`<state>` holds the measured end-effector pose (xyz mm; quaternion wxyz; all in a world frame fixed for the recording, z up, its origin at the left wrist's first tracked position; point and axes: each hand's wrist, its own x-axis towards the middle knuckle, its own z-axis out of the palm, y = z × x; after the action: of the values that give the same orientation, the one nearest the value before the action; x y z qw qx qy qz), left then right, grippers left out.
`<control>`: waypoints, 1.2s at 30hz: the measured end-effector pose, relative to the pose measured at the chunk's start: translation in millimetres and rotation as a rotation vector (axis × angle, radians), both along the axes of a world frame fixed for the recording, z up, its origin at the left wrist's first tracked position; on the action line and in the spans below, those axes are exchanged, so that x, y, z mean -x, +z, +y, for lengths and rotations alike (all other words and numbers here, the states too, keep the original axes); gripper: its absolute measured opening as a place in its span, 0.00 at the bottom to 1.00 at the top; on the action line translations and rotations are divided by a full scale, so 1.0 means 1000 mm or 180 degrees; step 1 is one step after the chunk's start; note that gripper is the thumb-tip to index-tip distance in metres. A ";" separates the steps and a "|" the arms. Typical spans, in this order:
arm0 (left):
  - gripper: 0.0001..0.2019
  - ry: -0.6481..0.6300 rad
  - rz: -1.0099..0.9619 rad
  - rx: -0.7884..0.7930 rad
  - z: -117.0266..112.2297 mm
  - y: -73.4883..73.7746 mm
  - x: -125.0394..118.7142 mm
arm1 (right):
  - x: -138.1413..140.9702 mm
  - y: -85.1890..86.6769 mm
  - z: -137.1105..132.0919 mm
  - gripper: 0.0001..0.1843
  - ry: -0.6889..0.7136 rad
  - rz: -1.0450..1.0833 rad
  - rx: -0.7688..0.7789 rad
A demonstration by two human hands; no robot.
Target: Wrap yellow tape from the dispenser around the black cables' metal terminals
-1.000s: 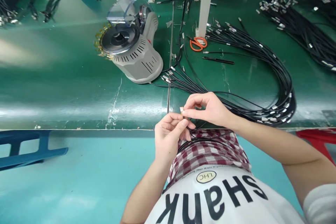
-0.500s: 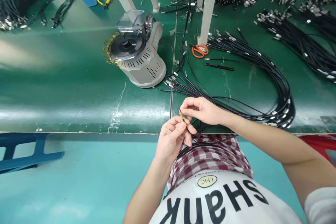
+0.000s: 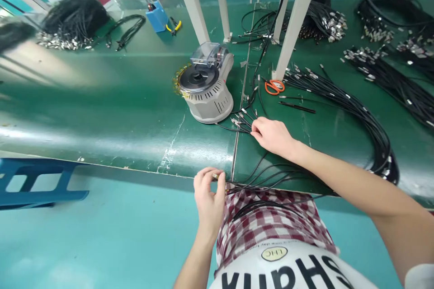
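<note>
My left hand [image 3: 209, 192] is at the table's front edge, thumb and fingers closed on the end of a black cable. A small brownish-yellow piece [image 3: 215, 176] shows at that end, between thumb and forefinger. Farther up the table, my right hand [image 3: 273, 136] pinches among the black cables of a loose bundle, just behind their silvery tips [image 3: 237, 122]; how many it grips is hidden. More black cables [image 3: 271, 180] pass under my right forearm and over my lap. A grey tape dispenser [image 3: 210, 104] with a black disc and yellow tape stands left of the right hand.
Orange-handled scissors [image 3: 274, 86] and a black pen [image 3: 296, 107] lie beyond the right hand. A curved cable bundle [image 3: 366, 119] fills the right side. White posts [image 3: 298, 22] rise from the green table [image 3: 135, 99]. Yellow-handled cutters [image 3: 173, 27] lie beside a blue holder [image 3: 157, 17]. A blue stool [image 3: 44, 185] stands at left.
My hands have parted: the right moved away up the table to the cable tips, the left stayed near the edge with its cable end. The view has tilted up and shows more background.
</note>
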<state>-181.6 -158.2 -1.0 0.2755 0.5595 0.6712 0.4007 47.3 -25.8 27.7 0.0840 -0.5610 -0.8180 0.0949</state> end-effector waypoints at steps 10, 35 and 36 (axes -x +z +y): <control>0.17 -0.2106 0.1597 -0.0061 -0.022 0.003 -0.021 | -0.009 0.010 -0.013 0.13 -0.0022 0.0467 -0.0177; 0.16 -0.1272 -0.2367 0.0693 0.056 0.039 -0.048 | -0.017 0.009 -0.023 0.20 0.0070 0.0688 0.0234; 0.16 -0.1296 -0.2326 0.0773 0.055 0.040 -0.047 | -0.014 0.012 -0.020 0.19 0.0102 0.0785 0.0277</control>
<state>-134.6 -102.7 38.8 0.6322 0.4654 0.4477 0.4280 61.6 -45.9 39.9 0.1580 -0.5351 -0.8055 0.1999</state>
